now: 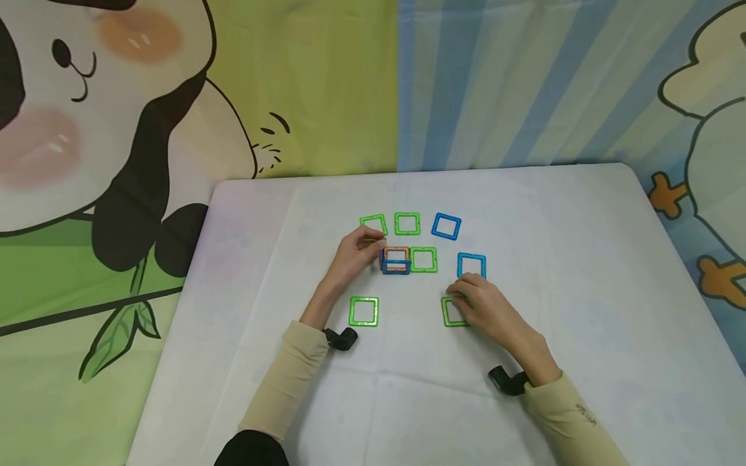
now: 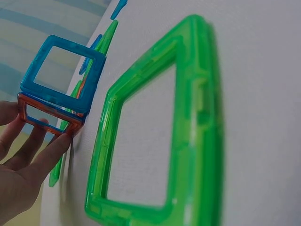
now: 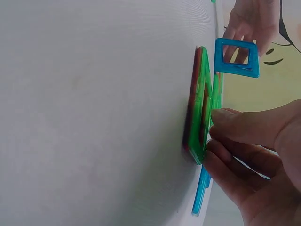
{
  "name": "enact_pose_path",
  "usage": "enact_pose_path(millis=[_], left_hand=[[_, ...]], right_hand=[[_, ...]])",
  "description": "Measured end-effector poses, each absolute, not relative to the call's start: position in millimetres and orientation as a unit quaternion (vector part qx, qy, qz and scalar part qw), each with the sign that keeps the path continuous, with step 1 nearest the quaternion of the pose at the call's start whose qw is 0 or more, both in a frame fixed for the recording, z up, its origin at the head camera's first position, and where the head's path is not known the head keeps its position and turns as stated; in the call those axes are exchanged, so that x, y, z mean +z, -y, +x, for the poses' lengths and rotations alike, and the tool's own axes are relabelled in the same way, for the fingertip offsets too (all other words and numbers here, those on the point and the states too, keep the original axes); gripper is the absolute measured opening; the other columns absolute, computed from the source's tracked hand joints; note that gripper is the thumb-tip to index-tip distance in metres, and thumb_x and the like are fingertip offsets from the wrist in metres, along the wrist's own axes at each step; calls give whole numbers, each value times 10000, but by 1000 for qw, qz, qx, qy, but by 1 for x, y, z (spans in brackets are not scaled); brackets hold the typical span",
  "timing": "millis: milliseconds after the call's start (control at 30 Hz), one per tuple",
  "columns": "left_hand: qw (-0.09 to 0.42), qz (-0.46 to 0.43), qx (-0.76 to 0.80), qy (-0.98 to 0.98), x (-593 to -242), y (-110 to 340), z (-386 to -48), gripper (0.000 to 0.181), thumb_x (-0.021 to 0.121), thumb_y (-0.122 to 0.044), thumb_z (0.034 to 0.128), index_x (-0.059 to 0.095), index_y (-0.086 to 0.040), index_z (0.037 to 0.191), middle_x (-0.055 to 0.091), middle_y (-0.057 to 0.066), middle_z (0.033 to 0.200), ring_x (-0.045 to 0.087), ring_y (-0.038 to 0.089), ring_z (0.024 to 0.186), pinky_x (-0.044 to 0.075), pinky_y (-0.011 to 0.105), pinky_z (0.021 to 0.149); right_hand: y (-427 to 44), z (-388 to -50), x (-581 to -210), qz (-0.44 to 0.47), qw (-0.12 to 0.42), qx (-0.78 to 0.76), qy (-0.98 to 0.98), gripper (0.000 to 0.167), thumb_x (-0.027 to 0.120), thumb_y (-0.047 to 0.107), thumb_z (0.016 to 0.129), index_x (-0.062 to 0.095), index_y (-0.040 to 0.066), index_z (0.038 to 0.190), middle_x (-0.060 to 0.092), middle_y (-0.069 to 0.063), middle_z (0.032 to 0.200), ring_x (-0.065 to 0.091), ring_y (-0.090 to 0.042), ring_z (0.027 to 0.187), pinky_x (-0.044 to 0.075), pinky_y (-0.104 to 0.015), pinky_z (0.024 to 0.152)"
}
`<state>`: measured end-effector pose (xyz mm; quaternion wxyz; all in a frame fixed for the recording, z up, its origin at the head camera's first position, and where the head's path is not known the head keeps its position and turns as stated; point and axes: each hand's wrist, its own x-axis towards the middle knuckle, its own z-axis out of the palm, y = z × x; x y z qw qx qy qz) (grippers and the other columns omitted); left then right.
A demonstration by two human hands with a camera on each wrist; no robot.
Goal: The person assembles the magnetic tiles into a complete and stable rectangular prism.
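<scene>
My left hand [image 1: 357, 254] holds the left side of a small structure of square magnetic tiles, its fingertips on an orange tile [image 2: 47, 109]. A blue tile [image 2: 27, 84] stands upright against the orange one. Flat beside this structure lies a green tile [image 1: 434, 260]. My right hand [image 1: 482, 303] pinches the edge of another green tile [image 1: 447, 313] near the table surface. In the right wrist view a reddish layer [image 3: 191, 103] shows under that green tile [image 3: 202, 84]. Part of it is hidden by my fingers.
Behind the structure lie two green tiles [image 1: 407, 214] and a tilted blue tile [image 1: 447, 215]. Another blue tile [image 1: 471, 255] lies just beyond my right hand, and a green tile [image 1: 364, 323] near my left wrist. All rest on a white-covered table [image 1: 583, 259] before a printed cloth.
</scene>
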<state>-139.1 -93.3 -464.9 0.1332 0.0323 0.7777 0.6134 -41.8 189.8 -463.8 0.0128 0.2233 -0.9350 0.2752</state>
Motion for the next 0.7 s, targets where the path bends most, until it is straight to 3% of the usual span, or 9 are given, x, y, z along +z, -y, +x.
enact_pose_path(millis=[700], left_hand=[[134, 27, 609, -781, -466, 94, -141, 247, 650, -184, 1010, 671, -101, 1242, 653, 81, 1298, 656, 242, 1190, 570, 348, 940]], right_hand=[[-185, -42, -467, 243, 35, 234, 941, 122, 771, -56, 867, 743, -25, 981, 687, -121, 982, 626, -269, 915, 578, -405, 794]])
